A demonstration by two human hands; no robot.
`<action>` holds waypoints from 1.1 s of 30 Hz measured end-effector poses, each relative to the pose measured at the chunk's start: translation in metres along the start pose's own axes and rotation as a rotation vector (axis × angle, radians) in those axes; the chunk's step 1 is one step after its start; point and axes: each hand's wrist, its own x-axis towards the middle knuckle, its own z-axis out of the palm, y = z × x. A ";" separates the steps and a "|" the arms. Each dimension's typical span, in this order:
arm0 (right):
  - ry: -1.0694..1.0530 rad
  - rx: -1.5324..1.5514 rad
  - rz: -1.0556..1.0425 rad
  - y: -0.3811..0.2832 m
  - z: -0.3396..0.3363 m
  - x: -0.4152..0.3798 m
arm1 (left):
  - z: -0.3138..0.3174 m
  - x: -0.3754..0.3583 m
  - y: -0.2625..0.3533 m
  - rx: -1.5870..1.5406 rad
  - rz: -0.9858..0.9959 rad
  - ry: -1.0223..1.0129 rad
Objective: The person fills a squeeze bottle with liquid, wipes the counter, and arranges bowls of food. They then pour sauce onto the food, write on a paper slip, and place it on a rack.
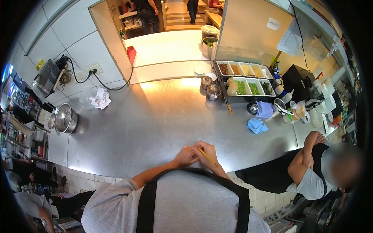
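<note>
My two hands meet at the front edge of the steel counter (128, 128). My right hand (208, 150) is closed around a thin yellow pencil-like stick (203, 153), which slants down across the palm toward the wrist. Against its fingers rests my left hand (185, 156), its own fingers curled in. Whether anything lies inside the left hand is hidden. A blue cloth (257, 126) lies on the counter to the right of the hands.
Topping trays (254, 87) stand at back right, beside lidded metal pots (213, 92) and a purple cloth (265, 110). Metal bowls (66, 118) and crumpled white paper (101, 98) sit at left. A co-worker with folded arms (307, 155) is close on my right.
</note>
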 end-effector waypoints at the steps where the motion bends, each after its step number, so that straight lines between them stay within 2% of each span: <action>1: 0.043 -0.058 -0.092 0.009 0.000 0.001 | -0.001 0.000 0.001 -0.002 -0.025 -0.017; 2: 0.086 -0.115 -0.185 0.014 0.000 0.003 | 0.003 0.000 -0.003 0.015 -0.003 0.008; 5: 0.109 -0.111 -0.178 0.023 -0.001 0.002 | 0.014 -0.004 -0.015 0.047 0.051 0.083; 11: -0.112 -0.186 0.016 0.015 -0.009 -0.005 | 0.011 -0.002 -0.008 0.044 0.021 0.145; 14: 0.039 -0.228 -0.086 0.035 -0.004 -0.004 | 0.010 -0.003 -0.009 0.055 0.054 0.141; 17: 0.123 -0.167 -0.069 0.038 -0.003 -0.002 | 0.012 -0.003 -0.013 0.062 0.070 0.125; 23: 0.114 -0.173 0.037 0.028 -0.004 -0.003 | 0.012 -0.002 -0.012 0.088 0.063 0.115; 26: 0.219 -0.306 -0.175 0.022 -0.005 0.001 | 0.011 -0.003 -0.012 0.032 0.038 0.108; 29: 0.156 -0.297 -0.147 0.006 -0.011 0.002 | 0.006 -0.002 -0.008 -0.048 0.005 0.097; 33: 0.116 -0.383 -0.260 0.012 -0.010 0.000 | -0.006 -0.002 0.003 -0.092 0.023 0.062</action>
